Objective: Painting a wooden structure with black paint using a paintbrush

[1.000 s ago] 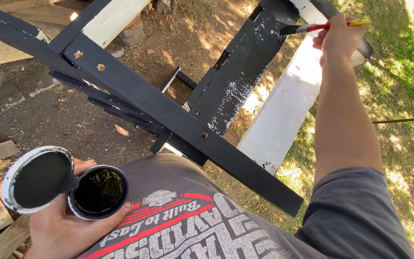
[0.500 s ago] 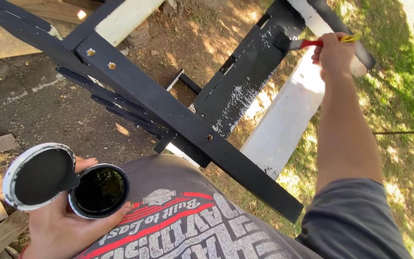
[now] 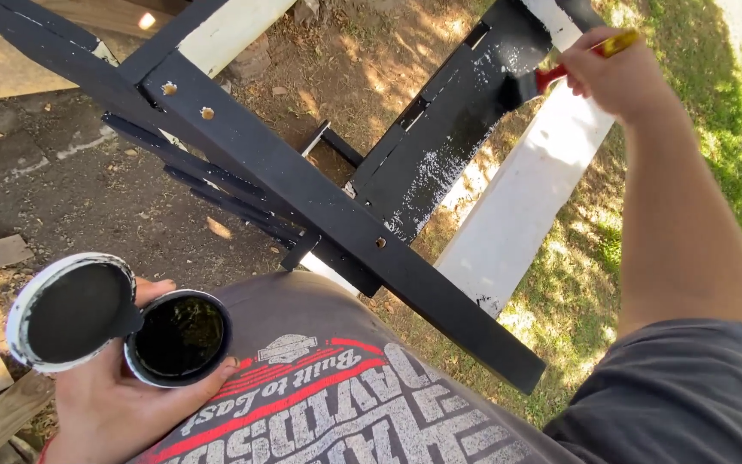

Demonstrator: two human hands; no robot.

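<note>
Holding a small paint can (image 3: 178, 337) of black paint with its lid (image 3: 72, 311) tucked alongside, the left hand (image 3: 122, 404) is closed around both, close to the belly of a grey printed shirt (image 3: 345, 404). Out at arm's length, the right hand (image 3: 616, 77) is wrapped tight around a red-and-yellow-handled brush (image 3: 564, 67), its bristles pressed on a half-blackened board (image 3: 448, 146) of the wooden frame. Beside that hand runs a still-white plank (image 3: 526, 198); between the hands lies a black beam (image 3: 328, 223).

The open can sits tilted against the shirt, so a jolt of the left hand could slop paint onto cloth or ground. A loaded brush could also stray onto the white plank just beside it.

Since half a second ago the brush hand has shifted slightly along the board; the can and lid have kept their place.
</note>
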